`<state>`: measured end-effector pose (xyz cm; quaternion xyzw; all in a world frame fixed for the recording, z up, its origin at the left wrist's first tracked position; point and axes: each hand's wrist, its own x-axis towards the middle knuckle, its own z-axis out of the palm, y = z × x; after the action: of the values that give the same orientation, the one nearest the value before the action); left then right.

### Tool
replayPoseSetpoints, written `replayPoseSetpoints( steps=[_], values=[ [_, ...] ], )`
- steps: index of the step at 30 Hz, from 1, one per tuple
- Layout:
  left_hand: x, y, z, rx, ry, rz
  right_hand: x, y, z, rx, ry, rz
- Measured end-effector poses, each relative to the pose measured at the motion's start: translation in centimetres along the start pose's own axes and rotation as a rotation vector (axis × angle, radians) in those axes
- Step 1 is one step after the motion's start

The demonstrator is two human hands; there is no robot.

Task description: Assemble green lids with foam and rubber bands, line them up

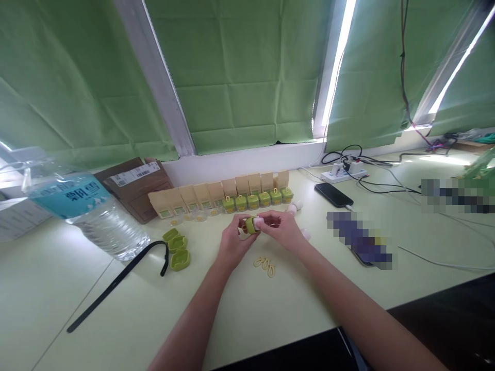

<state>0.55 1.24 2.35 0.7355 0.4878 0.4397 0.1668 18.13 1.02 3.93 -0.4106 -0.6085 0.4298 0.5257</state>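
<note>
My left hand point(233, 243) grips a small green case point(250, 225) above the middle of the table. The fingers of my right hand point(284, 229) are closed on a pale pink rounded piece point(259, 222), which sits against the case's right side. Whether it is inside the case I cannot tell. Below my hands lie several yellow loops point(265, 264). More pale pink pieces point(292, 208) rest just beyond my right hand, and one is partly hidden by it. Green case parts point(180, 259) lie to the left of my left hand.
Finished-looking green cases point(252, 201) stand in a row before brown paper pouches point(201, 195). To the left are a water bottle point(96, 216), a black strap point(116, 283) and a cardboard box point(135, 188). A phone point(333, 195) and power strip point(344, 175) lie to the right.
</note>
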Motion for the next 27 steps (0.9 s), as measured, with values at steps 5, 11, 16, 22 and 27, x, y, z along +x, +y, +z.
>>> replayPoseSetpoints(
  steps=[5,11,16,22,27],
  values=[
    [-0.14,-0.01,-0.09,0.016,-0.020,-0.022,0.02,0.45,0.07,-0.068,-0.042,0.002],
    [-0.12,-0.01,-0.07,0.016,-0.049,-0.042,-0.03,0.75,0.25,-0.122,-0.034,-0.003],
    [-0.20,0.33,-0.32,-0.082,-0.145,-0.067,-0.09,0.76,0.26,-0.159,0.020,-0.047],
    [0.05,0.14,-0.81,-0.353,-0.232,-0.149,-0.23,0.40,0.21,-0.212,-0.009,-0.097],
    [0.54,-0.22,-0.29,-0.486,-0.165,-0.275,-0.27,0.39,0.39,-0.230,-0.043,-0.141]
  ],
)
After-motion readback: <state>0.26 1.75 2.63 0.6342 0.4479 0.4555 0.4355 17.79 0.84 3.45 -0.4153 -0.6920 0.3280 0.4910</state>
